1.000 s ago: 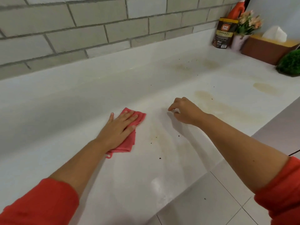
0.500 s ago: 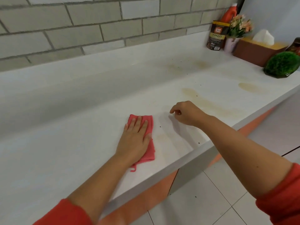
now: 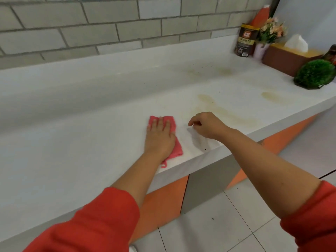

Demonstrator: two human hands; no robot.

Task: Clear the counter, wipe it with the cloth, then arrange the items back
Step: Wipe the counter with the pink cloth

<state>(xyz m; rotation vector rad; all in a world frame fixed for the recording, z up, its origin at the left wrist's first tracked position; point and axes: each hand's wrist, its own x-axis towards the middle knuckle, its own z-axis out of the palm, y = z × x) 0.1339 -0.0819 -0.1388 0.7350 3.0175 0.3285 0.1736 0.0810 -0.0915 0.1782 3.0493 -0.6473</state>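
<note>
Cloth [image 3: 177,146]: pink, folded, flat on the white counter [image 3: 72,135], near the front edge and about mid-frame. A loose tag or loop of it trails toward the edge.

Left hand [image 3: 160,138]: palm down on the cloth, covering most of it. Fingers [image 3: 161,123] are straight and close together, pressing flat; cloth shows beyond the tips and along the right side.

Right hand [image 3: 209,126]: just right of the cloth, apart from it, low over the counter. Its fingers are loosely curled with nothing in them. Cannot tell whether it touches the surface. Shadow sits beneath it.

Both forearms are bare, with red sleeves [image 3: 101,220] pushed up.

Counter surface: a yellowish stain [image 3: 206,98] streaks away beyond the right hand, a second stain [image 3: 269,95] lies farther right, and fainter marks sit toward the back. Dark specks [image 3: 205,149] are scattered near the front edge and further back.

Far right end, grouped together:
- dark granules pouch [image 3: 245,42] against the wall
- small vase of flowers [image 3: 271,31] just beside it
- orange bottle [image 3: 261,15] behind these, partly hidden
- brown tissue box [image 3: 287,60] with a tissue sticking up
- round green plant [image 3: 314,74] nearest the front edge

Grey brick wall [image 3: 109,28] runs behind. Orange and grey cabinet fronts [image 3: 163,200] sit below the counter, over a white tiled floor [image 3: 214,230].
</note>
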